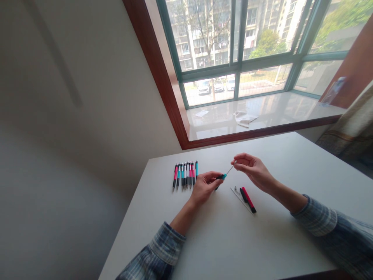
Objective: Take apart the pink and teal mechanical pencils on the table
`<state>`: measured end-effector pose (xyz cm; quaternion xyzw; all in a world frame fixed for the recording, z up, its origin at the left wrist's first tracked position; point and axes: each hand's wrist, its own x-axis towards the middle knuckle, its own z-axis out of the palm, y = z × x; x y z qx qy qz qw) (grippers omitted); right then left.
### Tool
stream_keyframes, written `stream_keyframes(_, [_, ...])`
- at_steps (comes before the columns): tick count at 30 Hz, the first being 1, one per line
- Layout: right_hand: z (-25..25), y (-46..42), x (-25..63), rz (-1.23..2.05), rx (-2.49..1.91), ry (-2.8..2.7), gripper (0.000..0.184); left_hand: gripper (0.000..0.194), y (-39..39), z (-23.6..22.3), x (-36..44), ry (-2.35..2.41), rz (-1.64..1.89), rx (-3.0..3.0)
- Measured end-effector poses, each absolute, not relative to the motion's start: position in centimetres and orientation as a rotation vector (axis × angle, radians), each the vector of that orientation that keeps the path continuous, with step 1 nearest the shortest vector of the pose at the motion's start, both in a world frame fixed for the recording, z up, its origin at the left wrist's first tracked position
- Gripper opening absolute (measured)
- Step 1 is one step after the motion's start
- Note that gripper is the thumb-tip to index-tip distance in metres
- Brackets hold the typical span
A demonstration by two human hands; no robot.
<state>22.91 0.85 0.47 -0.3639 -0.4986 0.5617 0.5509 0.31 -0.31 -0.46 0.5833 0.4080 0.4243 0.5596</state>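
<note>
One pen refill (pixel 229 170) between right fingers (pixel 240 159)

Past my white tabletop (pixel 262 155), a green-framed window (pixel 239 64), a crumpled white cloth (pixel 246 118) and paper scrap (pixel 201 113) on the glossy white sill (pixel 279 116), a clear plastic bottle (pixel 333 91), striped beige fabric (pixel 349 126)

The left hand (pixel 205 187) hid most of the teal pen barrel (pixel 223 176), and the tiny parts (pixel 236 189) beside the red pen (pixel 248 199) were too small to identify.
</note>
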Motion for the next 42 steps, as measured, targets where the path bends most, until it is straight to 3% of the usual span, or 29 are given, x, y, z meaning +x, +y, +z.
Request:
stream_keyframes(13, [1.4,-0.2,22.3,1.342,-0.806,-1.525,0.023,0.036,-0.6,0.1,0.8,0.894,1.006,1.328])
stream_keyframes(42, [0.7,-0.6,21.8,1.117,-0.854,-1.757,0.017,0.031,-1.2,0.5,1.2,0.780,0.899,1.467])
